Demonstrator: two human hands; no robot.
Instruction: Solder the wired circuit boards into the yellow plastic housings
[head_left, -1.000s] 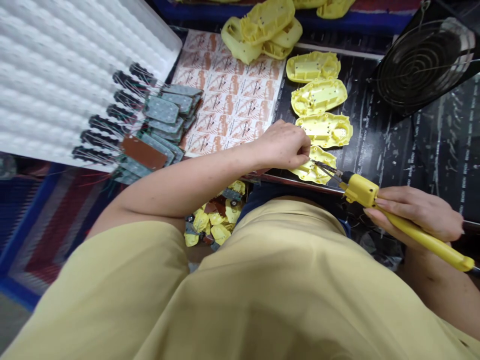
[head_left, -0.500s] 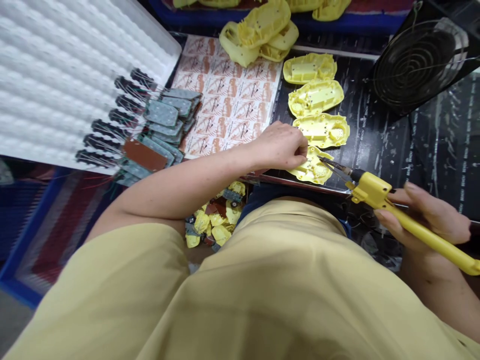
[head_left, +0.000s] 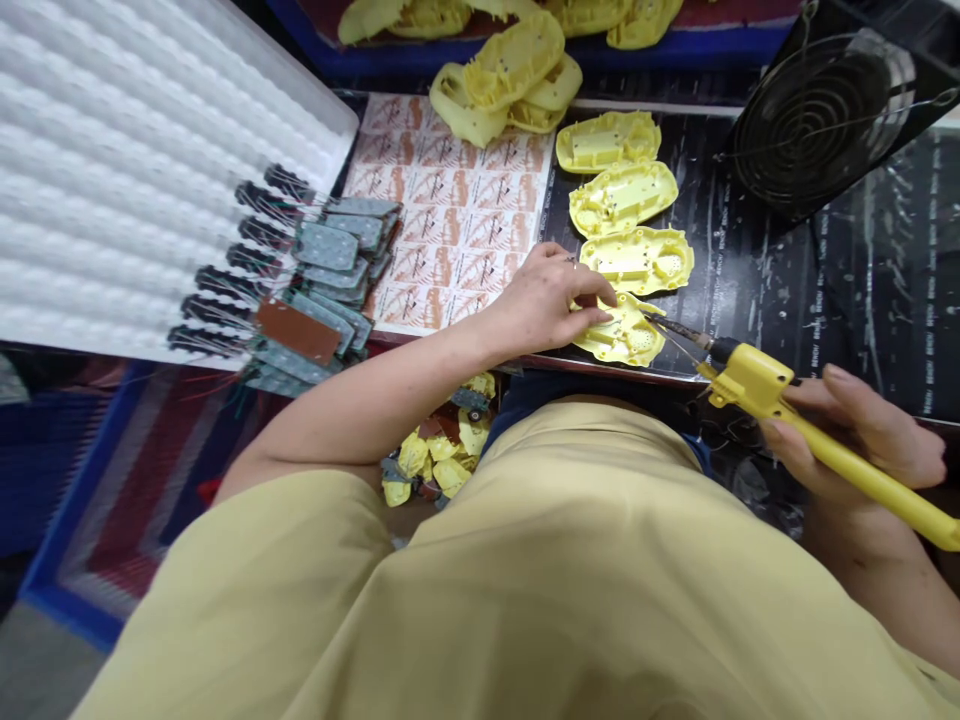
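Note:
My right hand (head_left: 862,430) is wrapped around the yellow handle of a soldering iron (head_left: 757,380), a gun-shaped one with a thin wire guide beside its dark tip. The tip points left and reaches the right edge of the nearest yellow plastic shell (head_left: 634,335). Over the left end of that shell, my left hand (head_left: 551,300) has its thumb and index finger brought together; whatever they pinch is too small or hidden to make out. A second yellow shell (head_left: 637,262) lies just beyond, open side up, in a column with others.
Circuit boards (head_left: 326,245) wired to black parts lie stacked on a white foam tray (head_left: 150,150) at left. A printed sheet (head_left: 450,220) covers part of the bench. More yellow shells (head_left: 510,75) are piled behind it. A black fan (head_left: 817,120) stands at back right.
The left thumb and index finger have shifted slightly and show more clearly over the shell. The soldering iron keeps nearly the same place at the shell. The view has tilted a little.

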